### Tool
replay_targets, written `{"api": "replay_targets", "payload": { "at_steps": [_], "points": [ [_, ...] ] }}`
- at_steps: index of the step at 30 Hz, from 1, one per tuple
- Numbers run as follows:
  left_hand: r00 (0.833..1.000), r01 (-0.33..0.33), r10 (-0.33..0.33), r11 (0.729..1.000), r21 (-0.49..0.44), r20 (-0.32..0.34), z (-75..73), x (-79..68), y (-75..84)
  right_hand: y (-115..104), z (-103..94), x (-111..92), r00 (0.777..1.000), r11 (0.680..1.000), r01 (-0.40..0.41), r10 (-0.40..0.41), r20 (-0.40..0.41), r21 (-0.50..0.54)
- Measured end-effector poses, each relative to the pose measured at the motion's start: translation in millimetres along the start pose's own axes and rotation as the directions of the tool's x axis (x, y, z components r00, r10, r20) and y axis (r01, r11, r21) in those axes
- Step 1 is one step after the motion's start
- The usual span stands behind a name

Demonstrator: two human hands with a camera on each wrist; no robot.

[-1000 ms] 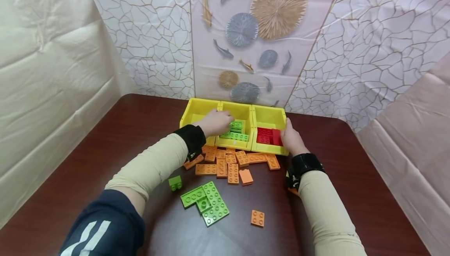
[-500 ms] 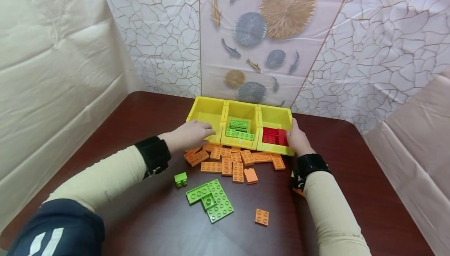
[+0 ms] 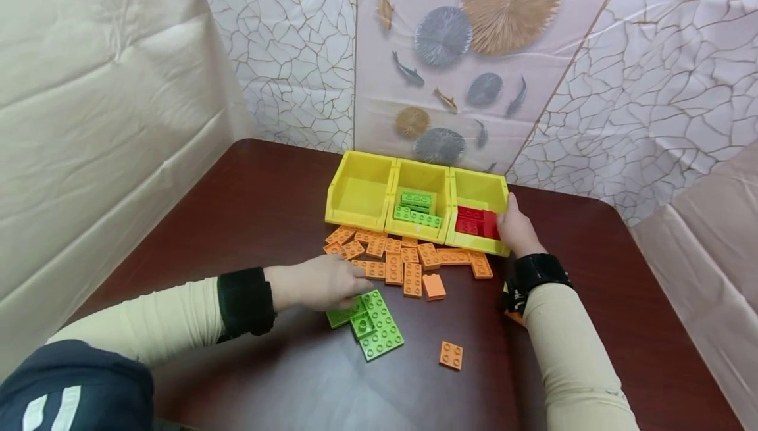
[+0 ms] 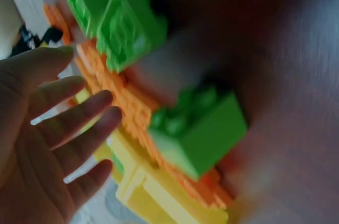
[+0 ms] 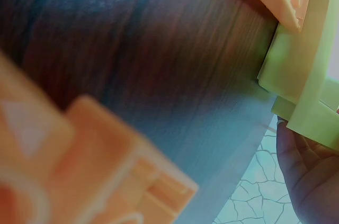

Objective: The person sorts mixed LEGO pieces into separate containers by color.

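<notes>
The left hand (image 3: pixel 320 283), fingers loosely spread and released, hovers by flat green studded plastic bricks (image 3: pixel 383 333). The right hand (image 3: pixel 522 230) grips the right wall of three joined yellow plastic bins (image 3: pixel 358 197). Rectangular orange plastic bricks (image 3: pixel 412 279) crowd the bins' front; the dark-brown tabletop (image 3: pixel 414 398) extends right of the cream sleeve (image 3: pixel 571 352).

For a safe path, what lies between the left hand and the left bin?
The head view shows orange bricks between the left hand and the left bin.
</notes>
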State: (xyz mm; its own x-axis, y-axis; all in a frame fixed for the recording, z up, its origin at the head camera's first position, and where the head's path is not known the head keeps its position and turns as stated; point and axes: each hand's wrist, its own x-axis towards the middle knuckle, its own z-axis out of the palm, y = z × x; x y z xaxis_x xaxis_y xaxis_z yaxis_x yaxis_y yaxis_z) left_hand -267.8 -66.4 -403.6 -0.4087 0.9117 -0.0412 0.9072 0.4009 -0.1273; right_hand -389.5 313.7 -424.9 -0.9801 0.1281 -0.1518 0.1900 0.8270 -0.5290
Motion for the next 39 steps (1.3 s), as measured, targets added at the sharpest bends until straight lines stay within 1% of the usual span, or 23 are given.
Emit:
{"api": "replay_targets", "payload": {
  "at_steps": [4, 6, 8, 13, 15, 17, 19, 20, 22, 25, 27, 29, 31, 33, 36, 39],
  "points": [
    [0.995, 0.034, -0.039, 0.998, 0.059, 0.091, 5.6, -2.0, 9.6, 2, -0.8, 3, 1.0, 1.0, -0.002, 0.002, 0.002, 0.007],
    [0.991, 0.055, -0.061, 0.997, 0.056, 0.115, 8.0, -3.4, 11.6, 2, -0.4, 4, 1.0, 1.0, 0.0, 0.0, 0.0, 0.003],
    [0.987, 0.083, -0.087, 0.996, 0.033, 0.135, 9.8, -4.1, 13.0, 2, 0.2, 4, 1.0, 1.0, 0.006, -0.006, -0.002, -0.003],
    [0.984, 0.116, -0.115, 0.993, 0.003, 0.139, 11.5, -0.5, 14.4, 2, -1.0, 1, 0.999, 0.999, 0.029, -0.03, -0.012, -0.015],
    [0.987, 0.114, -0.113, 0.993, -0.008, 0.111, 12.0, 2.0, 13.4, 3, 0.0, 0, 0.999, 0.999, 0.032, -0.033, -0.014, -0.016],
    [0.988, 0.126, -0.124, 0.992, -0.016, 0.092, 10.8, 4.6, 11.9, 5, 1.3, -1, 0.999, 0.999, 0.032, -0.033, -0.018, -0.019],
    [0.987, 0.14, -0.138, 0.99, -0.018, 0.085, 8.5, 7.0, 11.0, 6, 2.3, 0, 0.999, 0.999, 0.029, -0.029, -0.018, -0.017],
    [0.985, 0.146, -0.144, 0.989, -0.017, 0.09, 7.6, 7.7, 11.0, 6, 2.6, 0, 1.0, 1.0, 0.025, -0.025, -0.018, -0.012],
    [0.981, 0.153, -0.151, 0.988, -0.007, 0.123, 6.6, 7.9, 12.0, 6, 2.2, 1, 1.0, 1.0, 0.022, -0.022, -0.016, -0.008],
    [0.976, 0.146, -0.145, 0.989, 0.005, 0.161, 8.2, 6.8, 13.8, 6, 0.9, 3, 1.0, 1.0, 0.02, -0.02, -0.018, -0.006],
    [0.979, 0.143, -0.14, 0.99, -0.007, 0.15, 10.3, 5.8, 14.0, 6, 0.1, 3, 0.999, 1.0, 0.021, -0.021, -0.024, -0.008],
    [0.983, 0.141, -0.137, 0.99, -0.02, 0.118, 10.1, 5.9, 12.3, 5, -0.5, 3, 0.999, 1.0, 0.028, -0.028, -0.034, -0.014],
    [0.988, 0.137, -0.135, 0.99, -0.022, 0.08, 5.9, 7.2, 8.5, 5, -0.9, 2, 0.999, 0.999, 0.037, -0.038, -0.036, -0.02],
    [0.989, 0.142, -0.141, 0.99, -0.022, 0.046, -2.2, 12.6, 2.8, 5, -0.3, 1, 0.998, 0.999, 0.047, -0.048, -0.035, -0.027],
    [0.987, 0.16, -0.16, 0.986, -0.044, -0.003, -21.2, 28.9, -10.6, 5, 1.5, 0, 0.998, 0.998, 0.052, -0.053, -0.035, -0.033],
    [0.983, 0.176, -0.179, 0.982, -0.074, -0.046, -38.6, 52.6, -29.3, 6, 4.0, 0, 0.998, 0.999, 0.043, -0.044, -0.039, -0.022]
  ]
}}
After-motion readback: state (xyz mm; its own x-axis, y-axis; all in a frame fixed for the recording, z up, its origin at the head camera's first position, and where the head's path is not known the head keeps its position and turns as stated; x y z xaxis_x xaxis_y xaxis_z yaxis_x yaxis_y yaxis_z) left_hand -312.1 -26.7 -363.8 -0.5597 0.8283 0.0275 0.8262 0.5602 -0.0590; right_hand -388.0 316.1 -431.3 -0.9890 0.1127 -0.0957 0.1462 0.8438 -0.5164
